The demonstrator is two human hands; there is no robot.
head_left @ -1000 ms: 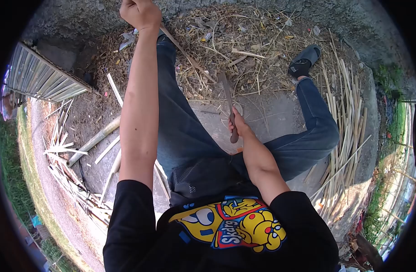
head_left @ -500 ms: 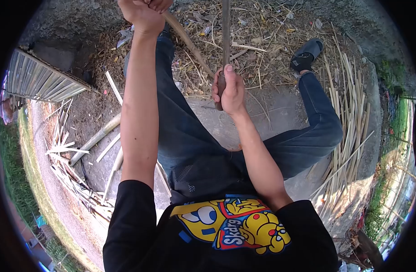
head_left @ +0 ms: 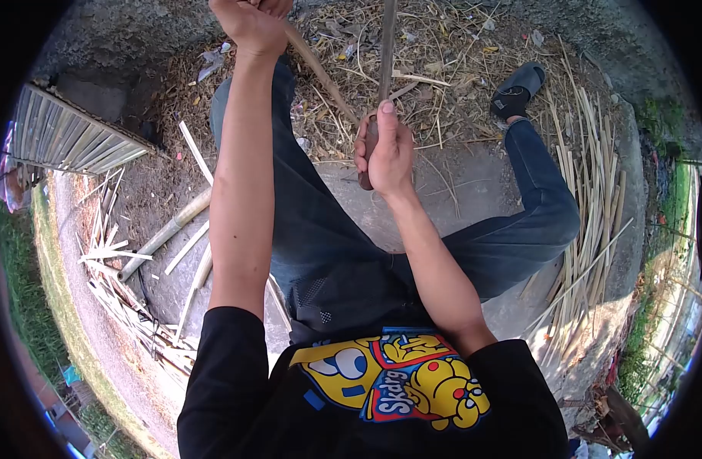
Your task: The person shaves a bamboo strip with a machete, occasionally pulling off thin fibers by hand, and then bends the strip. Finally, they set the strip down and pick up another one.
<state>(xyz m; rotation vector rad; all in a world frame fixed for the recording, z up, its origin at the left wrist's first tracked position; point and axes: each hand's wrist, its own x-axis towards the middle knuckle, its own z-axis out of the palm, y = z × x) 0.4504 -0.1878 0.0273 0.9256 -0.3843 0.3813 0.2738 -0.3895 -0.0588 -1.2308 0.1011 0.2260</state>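
Note:
My right hand point(head_left: 389, 153) is wrapped round the brown handle of a long-bladed knife point(head_left: 387, 53), thumb laid along it. The blade points away from me and runs out of view at the top. My left hand point(head_left: 250, 27) is closed at the upper left, partly cut off by the view's edge. From beneath it a bamboo stick point(head_left: 320, 73) slants down towards my right hand, and its lower end passes behind the fingers there. My left hand appears to grip its upper end.
Split bamboo strips point(head_left: 584, 206) lie in a pile to the right, beside my leg. More strips and a bamboo pole point(head_left: 163, 236) are on the left. Shavings and dry leaves point(head_left: 435, 46) cover the ground ahead, before a rough wall. A slatted bamboo panel point(head_left: 71, 134) stands at left.
My left hand and forearm have shifted slightly to the right, with the stick. My right hand keeps its hold on the knife, whose blade now tilts a little more to the right.

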